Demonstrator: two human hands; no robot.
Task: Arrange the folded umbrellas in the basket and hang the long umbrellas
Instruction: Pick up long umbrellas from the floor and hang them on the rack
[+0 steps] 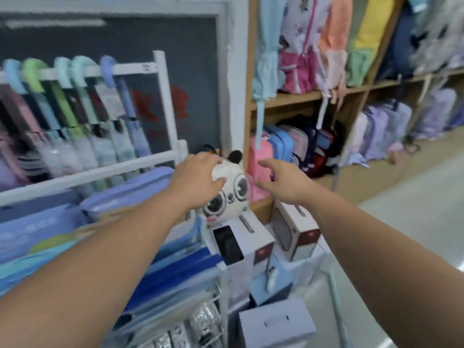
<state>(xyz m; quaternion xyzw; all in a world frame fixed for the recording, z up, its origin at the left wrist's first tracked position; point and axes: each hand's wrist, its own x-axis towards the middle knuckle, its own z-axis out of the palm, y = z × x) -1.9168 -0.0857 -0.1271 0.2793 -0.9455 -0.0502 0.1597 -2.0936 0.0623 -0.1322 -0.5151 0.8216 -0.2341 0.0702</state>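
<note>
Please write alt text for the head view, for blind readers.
Both hands reach forward: the left hand touches a panda-faced item, the right hand is open beside it. Long umbrellas hang on a rack at left; backpacks fill shelves at right.

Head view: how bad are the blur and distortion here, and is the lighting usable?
Head view: motion blur smears the umbrellas and rack most; the left hand, right hand and panda are soft but readable; the wide lens skews the shelf; lighting is even.
</note>
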